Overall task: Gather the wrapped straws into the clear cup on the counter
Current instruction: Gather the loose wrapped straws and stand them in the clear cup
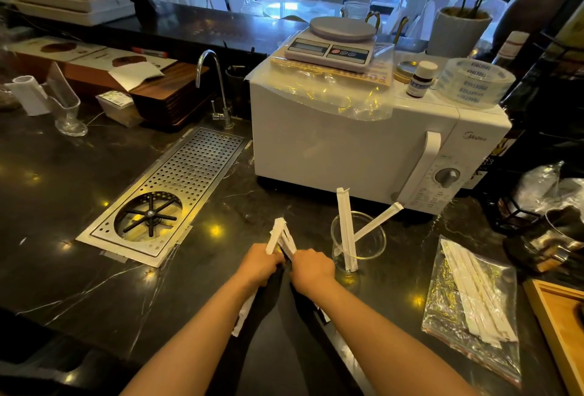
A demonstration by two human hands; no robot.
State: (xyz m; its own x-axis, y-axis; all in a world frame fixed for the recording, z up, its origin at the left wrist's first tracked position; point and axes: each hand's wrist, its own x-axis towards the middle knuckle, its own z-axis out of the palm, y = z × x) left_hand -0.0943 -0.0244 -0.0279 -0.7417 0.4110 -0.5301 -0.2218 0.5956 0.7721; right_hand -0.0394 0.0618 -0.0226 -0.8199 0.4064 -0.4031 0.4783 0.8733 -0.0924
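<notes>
Here both hands meet low in the middle of the head view, above the dark marble counter (79,206): the left hand (257,264) is closed around a bundle of wrapped straws (281,236), whose white paper tops fan up and out between the two hands, while their lower ends poke out beneath the left wrist. The right hand (311,267) is curled in a loose fist right against the same bundle; whether its fingers actually pinch a straw cannot be told, as the knuckles hide them. Just to the right of the right hand stands the clear cup (358,239), upright on the counter, with two wrapped straws already in it (346,228), one nearly vertical and one leaning out to the right over the rim. Further right lies a clear plastic bag (471,310) flat on the counter, with more wrapped straws in it. Behind the cup sits a white microwave (347,142) with a kitchen scale (335,43), a roll of clear tape (477,82) and a small bottle (420,79) on top. To the left, set into the counter, is a perforated steel drip tray with a glass rinser (167,199), and a chrome tap (215,89) stands at its far end
</notes>
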